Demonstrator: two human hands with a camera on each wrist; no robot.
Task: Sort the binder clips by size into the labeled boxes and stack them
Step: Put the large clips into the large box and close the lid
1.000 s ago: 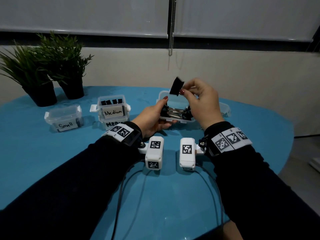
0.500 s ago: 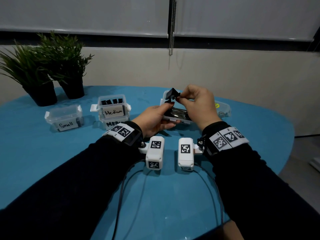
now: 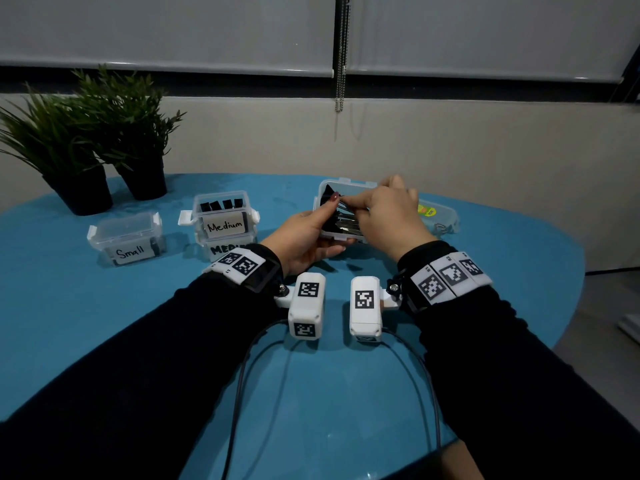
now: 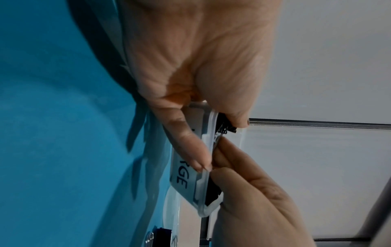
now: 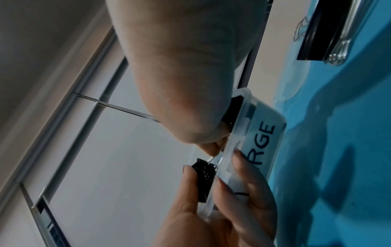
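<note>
Left hand [image 3: 304, 237] grips the large box [image 5: 257, 132], tilted off the table [image 3: 104, 323]; right hand [image 3: 388, 216] pinches a binder clip [image 5: 204, 173] at the rim, nearer, pressing inward.

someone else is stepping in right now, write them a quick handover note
Left hand: grips the large box, lifted and tilted, thumb on a black clip at its rim.
Right hand: pinches that clip's wire handle, seating it in the box.
Medium boxes: two stacked on the table, clips in the top one.
Small box: left of them, unstacked.
Done: medium stacked; large box holds several clips.
Left: seat this clip. One more clip lies on the table by a clear lid. Then stack the boxes.
</note>
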